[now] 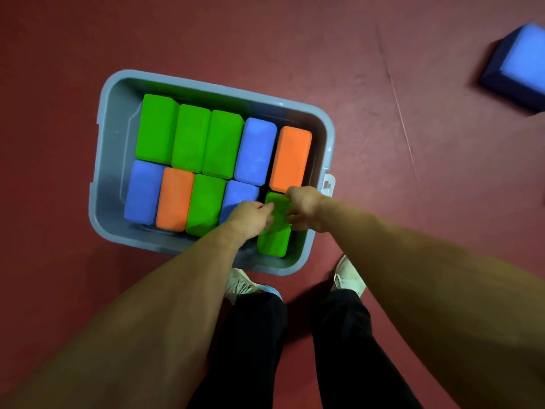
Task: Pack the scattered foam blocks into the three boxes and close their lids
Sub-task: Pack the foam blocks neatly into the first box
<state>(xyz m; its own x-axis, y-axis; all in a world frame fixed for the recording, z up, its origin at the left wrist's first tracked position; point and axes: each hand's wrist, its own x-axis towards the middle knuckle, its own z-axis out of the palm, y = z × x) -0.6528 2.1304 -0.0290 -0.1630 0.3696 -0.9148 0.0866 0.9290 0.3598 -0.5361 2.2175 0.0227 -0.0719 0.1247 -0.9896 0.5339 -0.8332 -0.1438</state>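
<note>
left hand, right hand, both gripping block

A single head-worn wide-angle camera looks almost straight down at the dark red floor, close over the open grey plastic box just ahead of the person's pale shoes. Both forearms enter from the lower corners.

One grey box, eleven foam blocks.
It held five green blocks, three blue blocks, two orange blocks; one blue block lay far right.
</note>
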